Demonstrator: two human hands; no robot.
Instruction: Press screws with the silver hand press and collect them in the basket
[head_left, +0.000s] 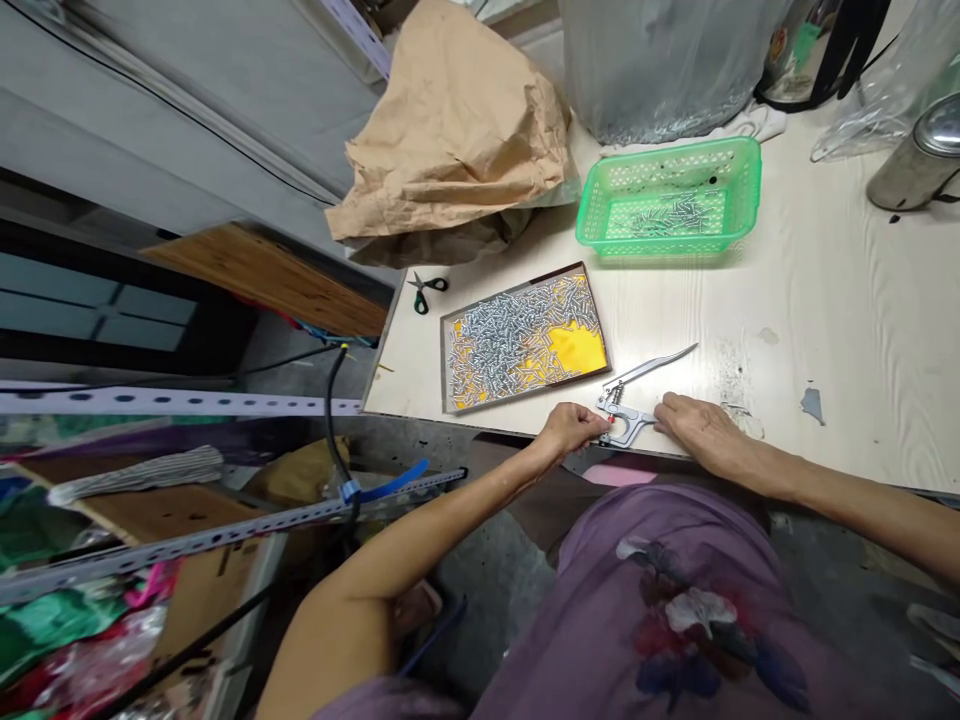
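Silver hand pliers [636, 424] with a coil spring, a small red part at the jaw and spread handles lie at the table's front edge. My right hand [701, 435] is closed on the end of their lower handle, while the upper handle angles away free. At the jaw end, my left hand [571, 428] has its fingers pinched together; whatever small piece is between them is too small to name. Just behind the left hand sits a shallow tray [523, 397] of many small silver metal pins on a yellow bottom.
A green plastic basket [667, 246] with more small metal pieces stands farther back. Scissors [427, 291] lie left of the tray. Brown paper [457, 130], a clear plastic bag [667, 70] and a metal flask [919, 160] line the back. Metal shelving [225, 530] stands at left.
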